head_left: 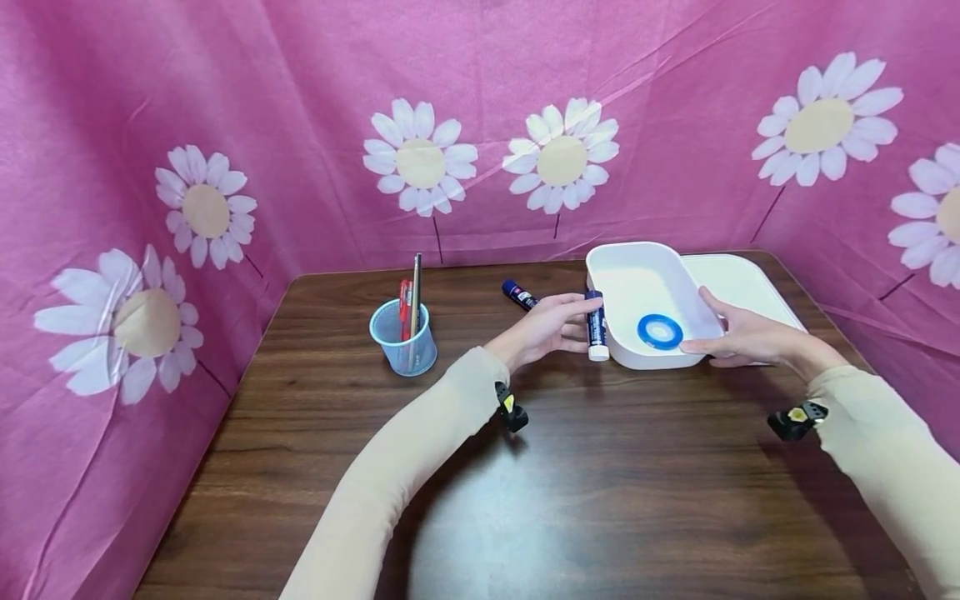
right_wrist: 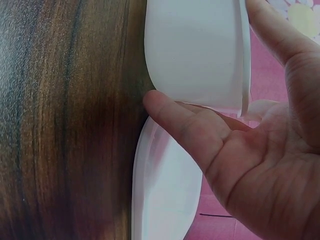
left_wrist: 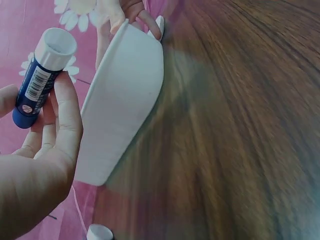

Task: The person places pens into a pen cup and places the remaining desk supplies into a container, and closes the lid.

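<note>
My left hand (head_left: 551, 329) pinches a blue glue stick (head_left: 597, 329) between thumb and fingers, beside the left wall of a white box (head_left: 637, 360). Its white end points down in the head view; a barcode label shows on the glue stick (left_wrist: 37, 84) in the left wrist view. My right hand (head_left: 757, 333) holds the box's right side near the front corner, with some fingers outside the wall (right_wrist: 200, 55). Inside the box lies a blue ring-shaped roll (head_left: 660, 332), seemingly tape. A second dark blue glue stick (head_left: 519, 294) lies on the table, partly hidden behind my left hand.
A light blue mesh cup (head_left: 405, 354) with pencils and a red item stands to the left. The white lid (head_left: 742, 287) lies flat behind and right of the box. A pink flowered curtain (head_left: 315, 100) surrounds the wooden table (head_left: 480, 483) at back and sides.
</note>
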Demonstrator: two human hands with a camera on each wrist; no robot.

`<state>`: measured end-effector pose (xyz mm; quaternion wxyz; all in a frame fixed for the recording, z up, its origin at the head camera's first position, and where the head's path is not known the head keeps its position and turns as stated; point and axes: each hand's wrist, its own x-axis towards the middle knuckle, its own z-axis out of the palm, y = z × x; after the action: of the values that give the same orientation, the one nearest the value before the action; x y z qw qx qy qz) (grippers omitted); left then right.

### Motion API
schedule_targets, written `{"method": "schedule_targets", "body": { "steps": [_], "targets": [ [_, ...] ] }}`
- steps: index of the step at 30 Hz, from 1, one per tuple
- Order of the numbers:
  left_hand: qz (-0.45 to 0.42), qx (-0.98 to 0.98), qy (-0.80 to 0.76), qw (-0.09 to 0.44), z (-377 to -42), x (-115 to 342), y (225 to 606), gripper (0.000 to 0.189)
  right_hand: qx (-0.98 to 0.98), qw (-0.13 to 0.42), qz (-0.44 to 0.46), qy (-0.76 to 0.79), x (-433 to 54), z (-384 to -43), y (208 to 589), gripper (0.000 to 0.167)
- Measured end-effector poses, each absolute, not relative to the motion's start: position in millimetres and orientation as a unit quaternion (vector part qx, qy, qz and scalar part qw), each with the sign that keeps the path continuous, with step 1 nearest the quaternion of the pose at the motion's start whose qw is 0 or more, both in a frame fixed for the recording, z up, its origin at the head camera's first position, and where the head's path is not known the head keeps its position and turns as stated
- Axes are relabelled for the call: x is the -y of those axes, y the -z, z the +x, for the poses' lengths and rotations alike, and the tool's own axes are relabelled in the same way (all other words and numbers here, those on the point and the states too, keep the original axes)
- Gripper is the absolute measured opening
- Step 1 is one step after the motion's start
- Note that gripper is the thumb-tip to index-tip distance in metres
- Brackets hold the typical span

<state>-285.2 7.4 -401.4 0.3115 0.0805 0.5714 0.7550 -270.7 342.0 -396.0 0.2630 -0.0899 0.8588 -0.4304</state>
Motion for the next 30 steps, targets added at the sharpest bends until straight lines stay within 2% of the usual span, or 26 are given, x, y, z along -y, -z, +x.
{"method": "schedule_targets", "body": {
  "steps": [5,14,23,30],
  "targets": [
    [0.073,-0.582,-0.741,0.326,-287.3,-18.8,393.6,0.035,-0.853,0.27,-0.091,0.437,-341.6,-269.2,393.4,0.116],
    [0.073,-0.573,-0.745,0.333,-298.7,-34.9,376.8,0.026,-0.854,0.269,-0.086,0.436,-341.9,-269.9,394.3,0.117],
    [0.073,-0.582,-0.751,0.303,-319.0,-47.7,349.9,0.033,-0.85,0.272,-0.085,0.442,-342.3,-268.6,394.8,0.117],
    [0.066,-0.602,-0.758,0.243,-327.0,-61.3,331.6,0.016,-0.845,0.275,-0.081,0.452,-341.5,-268.6,394.9,0.116]
  ]
}}
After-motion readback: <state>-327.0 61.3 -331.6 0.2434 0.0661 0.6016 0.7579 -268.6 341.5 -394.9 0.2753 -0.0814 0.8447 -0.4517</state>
